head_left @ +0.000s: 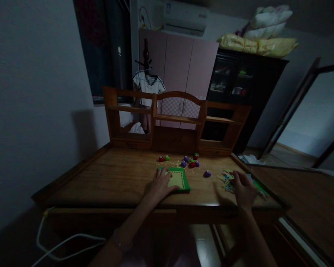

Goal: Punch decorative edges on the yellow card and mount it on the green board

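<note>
My left hand (161, 182) lies with fingers stretched over the left side of a green-bordered pad (186, 181). On the pad is a pale yellow sheet (176, 179) with a row of small dark marks along its edges. My right hand (244, 190) is at the right of the desk, over a loose heap of small coloured paper pieces (227, 179). Its thumb and fingers are brought together; whatever is between them is too small to tell. Between the hands stands a purple rounded piece (207, 173), like a small craft punch, apart from both.
Several red, green and purple punch-like pieces (183, 163) stand behind the pad, with tiny pale scraps (174, 164) scattered around them. A wooden shelf unit (175, 137) rises at the desk's back edge. Below the desk's left front hangs a white cable (72, 237).
</note>
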